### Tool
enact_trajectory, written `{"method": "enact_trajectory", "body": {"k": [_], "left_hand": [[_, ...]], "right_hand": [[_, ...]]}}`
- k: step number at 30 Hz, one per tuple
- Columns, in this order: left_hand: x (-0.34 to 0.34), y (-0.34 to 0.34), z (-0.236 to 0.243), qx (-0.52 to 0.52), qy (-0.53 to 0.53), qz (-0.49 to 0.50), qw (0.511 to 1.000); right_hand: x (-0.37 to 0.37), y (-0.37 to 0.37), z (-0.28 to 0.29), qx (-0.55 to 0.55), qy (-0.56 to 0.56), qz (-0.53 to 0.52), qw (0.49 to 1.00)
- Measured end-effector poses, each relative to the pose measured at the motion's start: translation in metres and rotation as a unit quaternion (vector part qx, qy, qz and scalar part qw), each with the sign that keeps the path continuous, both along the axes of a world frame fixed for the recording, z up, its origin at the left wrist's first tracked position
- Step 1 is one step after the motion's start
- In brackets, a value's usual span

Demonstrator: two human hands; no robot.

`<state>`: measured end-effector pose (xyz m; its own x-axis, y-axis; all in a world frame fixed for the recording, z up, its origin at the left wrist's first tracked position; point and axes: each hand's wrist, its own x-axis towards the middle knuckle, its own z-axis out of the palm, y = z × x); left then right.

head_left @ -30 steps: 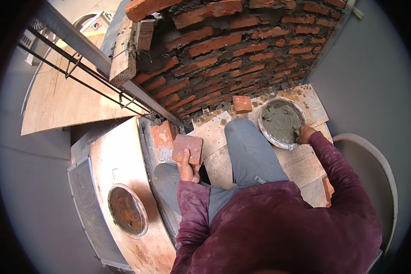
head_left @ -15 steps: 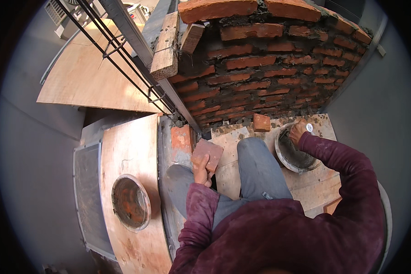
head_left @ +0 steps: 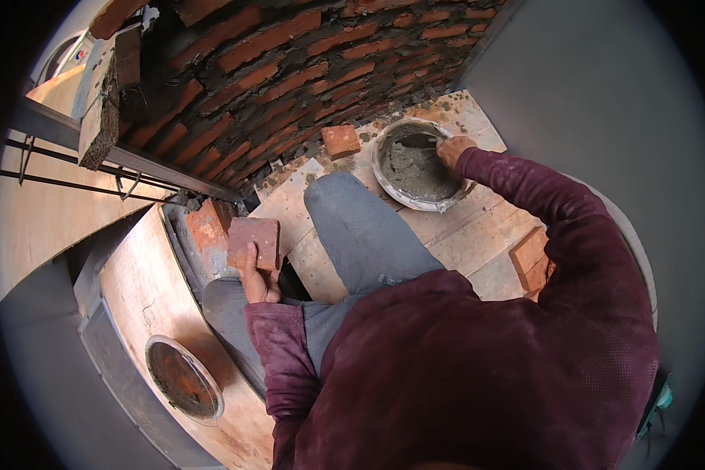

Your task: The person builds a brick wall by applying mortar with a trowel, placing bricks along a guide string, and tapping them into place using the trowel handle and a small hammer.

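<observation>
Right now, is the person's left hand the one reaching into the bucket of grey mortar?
No, the left hand holds a reddish brick, while the right hand reaches into the mortar bucket.

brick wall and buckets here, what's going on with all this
A person in a maroon top is beside a rough brick wall, holding a brick in the left hand. The right hand is at a bucket of grey mortar, gripping what looks like a trowel. A loose brick lies near the wall's foot; a second bucket stands on the plywood at left.
</observation>
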<state>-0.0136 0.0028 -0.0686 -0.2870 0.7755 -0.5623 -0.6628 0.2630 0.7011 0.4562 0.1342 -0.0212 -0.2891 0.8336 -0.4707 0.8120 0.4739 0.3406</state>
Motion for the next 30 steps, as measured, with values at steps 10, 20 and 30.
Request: {"method": "enact_trajectory", "body": {"k": [10, 20, 30], "left_hand": [[-0.010, -0.008, 0.003, -0.006, -0.017, 0.000, 1.000], [-0.016, -0.014, -0.002, -0.004, -0.029, -0.004, 1.000], [-0.017, -0.015, 0.004, 0.014, -0.054, 0.011, 0.998]], "right_hand": [[0.008, -0.027, 0.026, -0.130, 0.087, -0.240, 0.958], [-0.026, -0.036, 0.008, -0.323, 0.259, -0.423, 0.806], [0.016, -0.047, -0.043, -0.489, 0.494, -0.572, 0.436]]}}
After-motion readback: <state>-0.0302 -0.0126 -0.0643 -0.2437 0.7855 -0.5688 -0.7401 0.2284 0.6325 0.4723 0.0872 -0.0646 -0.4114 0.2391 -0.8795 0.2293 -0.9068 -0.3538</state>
